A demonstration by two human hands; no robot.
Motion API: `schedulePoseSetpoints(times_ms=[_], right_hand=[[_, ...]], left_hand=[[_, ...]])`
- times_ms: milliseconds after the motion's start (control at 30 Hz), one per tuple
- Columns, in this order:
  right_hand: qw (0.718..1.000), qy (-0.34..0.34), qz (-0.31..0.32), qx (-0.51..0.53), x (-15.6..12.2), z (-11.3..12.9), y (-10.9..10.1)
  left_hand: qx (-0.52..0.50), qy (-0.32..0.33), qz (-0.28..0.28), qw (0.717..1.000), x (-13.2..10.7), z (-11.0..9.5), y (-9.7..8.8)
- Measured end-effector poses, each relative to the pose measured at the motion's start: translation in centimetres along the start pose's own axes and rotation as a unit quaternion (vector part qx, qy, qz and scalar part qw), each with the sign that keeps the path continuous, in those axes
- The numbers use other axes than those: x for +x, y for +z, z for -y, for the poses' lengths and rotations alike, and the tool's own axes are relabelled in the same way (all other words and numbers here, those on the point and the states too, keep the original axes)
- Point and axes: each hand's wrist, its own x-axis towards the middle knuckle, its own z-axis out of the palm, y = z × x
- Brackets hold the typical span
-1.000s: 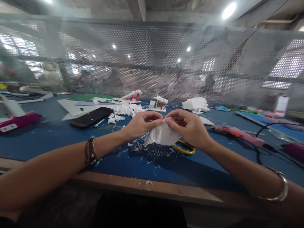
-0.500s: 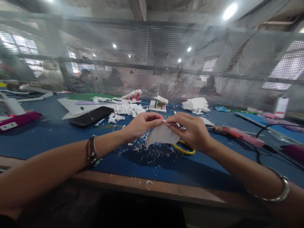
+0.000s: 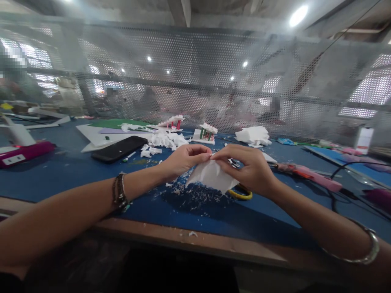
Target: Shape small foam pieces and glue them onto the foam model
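Between my two hands hangs a thin white sheet of paper, its lower edge loose above the table. My left hand pinches its top edge between thumb and fingertips. Right beside it, my right hand pinches the same edge, so the fingertips of both hands nearly meet. Scissors with a yellow handle lie behind and below the paper, partly hidden by it and by my right hand. Small white paper scraps are scattered on the blue tabletop underneath.
Crumpled white paper and a black phone lie to the left. Two small models stand at the back, one with green posts. A pink glue gun with a black cable is at right. A perforated metal screen closes the far side.
The paper's lower right corner has swung down and to the right, and its surface now shows creases. Both hands keep their pinch in nearly the same place.
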Motion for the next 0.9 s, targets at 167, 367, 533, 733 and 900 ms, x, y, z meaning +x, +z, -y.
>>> schedulePoseSetpoints(times_ms=[167, 367, 533, 733, 900], right_hand=[[0.999, 0.008, 0.030, -0.019, 0.1, -0.1, -0.4], [0.991, -0.080, 0.009, -0.112, -0.1, 0.0, -0.4], [0.975, -0.142, 0.005, -0.169, -0.2, -0.1, -0.4], [0.978, -0.114, 0.019, -0.173, -0.1, -0.1, -0.4], [0.984, -0.074, 0.022, -0.160, -0.2, -0.1, -0.3]], left_hand=[[-0.006, -0.005, 0.016, 1.000, 0.2, -0.1, -0.1], [-0.001, -0.005, 0.037, 0.999, 0.1, -0.4, -0.1], [0.005, -0.021, 0.032, 0.999, 0.0, -0.6, 0.1], [0.035, -0.023, 0.000, 0.999, -0.2, -1.1, 0.6], [0.060, 0.028, -0.011, 0.998, -0.4, -0.7, 0.9]])
